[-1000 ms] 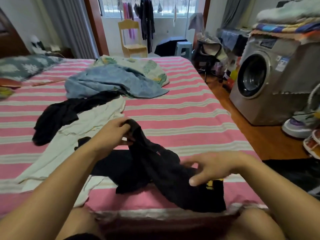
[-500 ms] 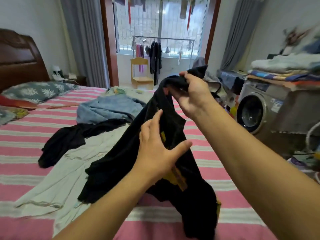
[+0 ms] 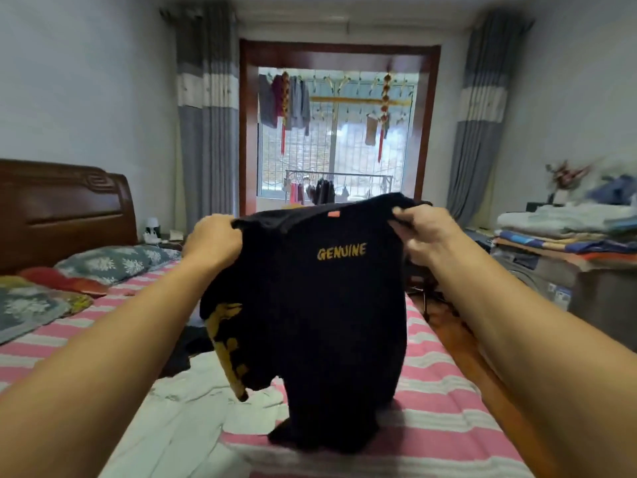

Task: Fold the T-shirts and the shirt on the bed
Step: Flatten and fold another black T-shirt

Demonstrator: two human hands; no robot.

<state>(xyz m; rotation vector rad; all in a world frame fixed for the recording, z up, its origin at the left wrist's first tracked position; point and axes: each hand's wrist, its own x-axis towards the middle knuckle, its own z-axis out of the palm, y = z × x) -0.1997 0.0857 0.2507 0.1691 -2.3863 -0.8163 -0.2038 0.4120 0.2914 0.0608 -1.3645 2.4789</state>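
A black T-shirt (image 3: 320, 326) with yellow "GENUINE" lettering hangs upright in front of me, held up by its shoulders. My left hand (image 3: 213, 241) grips the left shoulder and my right hand (image 3: 422, 232) grips the right one. The hem touches the pink striped bed (image 3: 444, 419). A yellow print shows on a turned-in part at the lower left. Behind and below it lie a pale white T-shirt (image 3: 193, 412) and a bit of another black garment (image 3: 188, 350). The raised shirt hides the other clothes further back.
A wooden headboard (image 3: 62, 208) and patterned pillows (image 3: 113, 263) are at the left. Stacked folded textiles (image 3: 565, 232) sit on a machine at the right, with wooden floor (image 3: 448, 326) beside the bed. A balcony doorway (image 3: 337, 132) with hanging laundry is straight ahead.
The black T-shirt went from crumpled on the bed to held up spread by both shoulders. My left hand moved from its middle to the left shoulder, and my view tilted upward.
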